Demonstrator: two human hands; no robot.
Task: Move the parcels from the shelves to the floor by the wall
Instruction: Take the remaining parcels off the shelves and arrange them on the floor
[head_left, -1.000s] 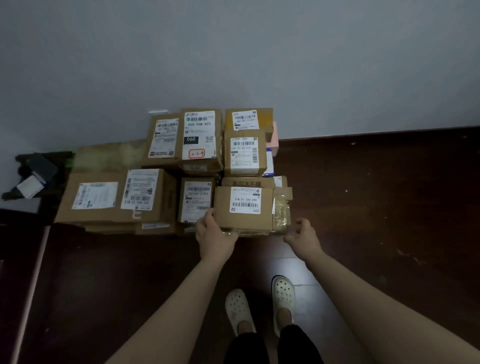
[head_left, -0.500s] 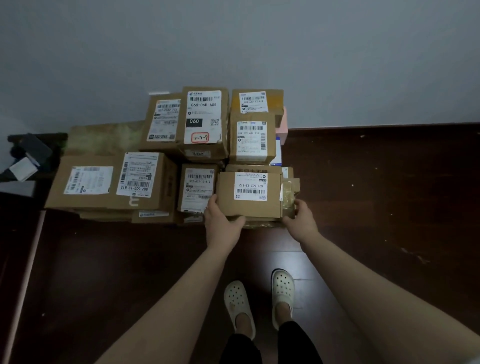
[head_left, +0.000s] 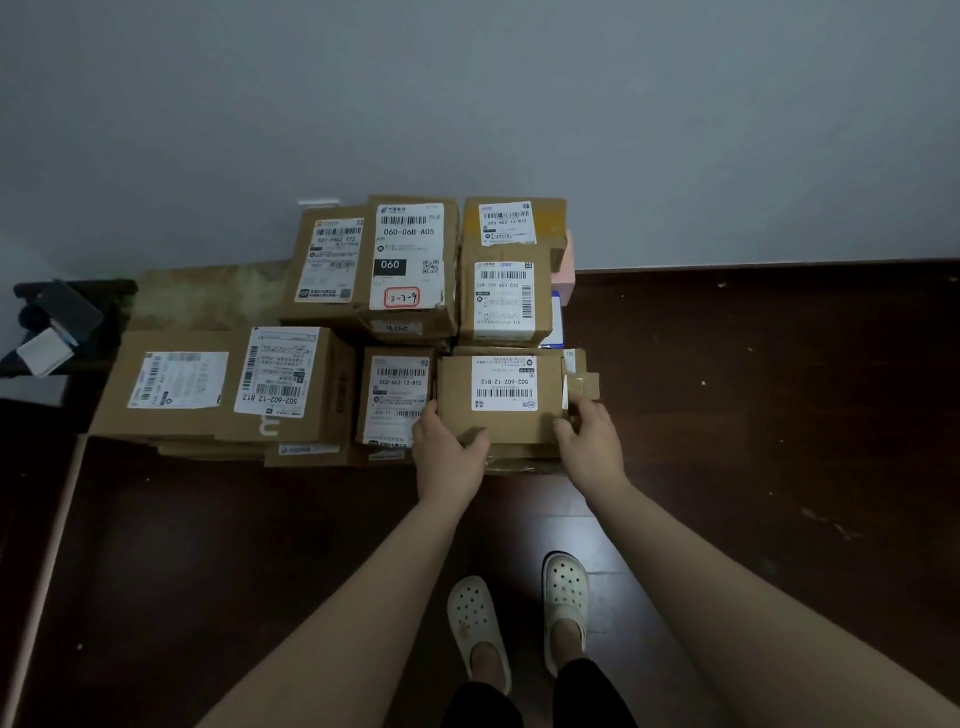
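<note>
Storeroom: labelled parcels (head_left: 410, 260) on floor (head_left: 753, 415)

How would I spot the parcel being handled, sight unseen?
Find the parcel stack against the grey wall. At its front right corner lies a flat box, gripped by left hand and right hand. Unlike the neighbouring box, its label is upside down.

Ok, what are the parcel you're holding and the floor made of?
Parcel: likely cardboard, matt brown, with a taped flap at its right end; a white paper label is stuck on top. Floor: dark reddish wood or wood-look laminate, glossy, since it reflects light near the shoes.
</note>
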